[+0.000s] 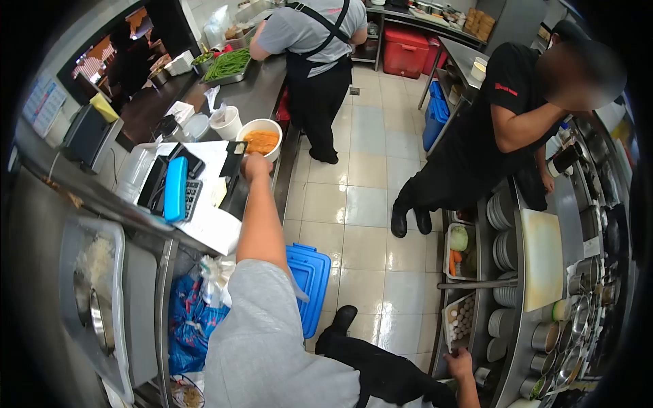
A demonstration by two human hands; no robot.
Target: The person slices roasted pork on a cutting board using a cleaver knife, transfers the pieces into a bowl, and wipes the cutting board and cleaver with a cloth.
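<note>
My left arm reaches far forward over the steel counter. At its end, my left hand (256, 167) is closed at the near rim of a white tub (275, 125) of orange food (260, 142); its fingertips are partly hidden. A black clipboard (233, 158) lies just left of that hand. Low on the right, my right hand (460, 364) hangs beside the lower shelf, its fingers parted and slightly curled, with nothing visible in them. Just beyond its fingertips is a white basket of eggs (461, 321); whether they touch is unclear.
A blue handset (176, 189), a calculator (193, 201) and papers lie on the left counter. A tray of green beans (228, 66) stands farther back. One co-worker (320, 47) faces that counter; another (493, 136) stands right. A blue lid (309, 282) is below my left arm.
</note>
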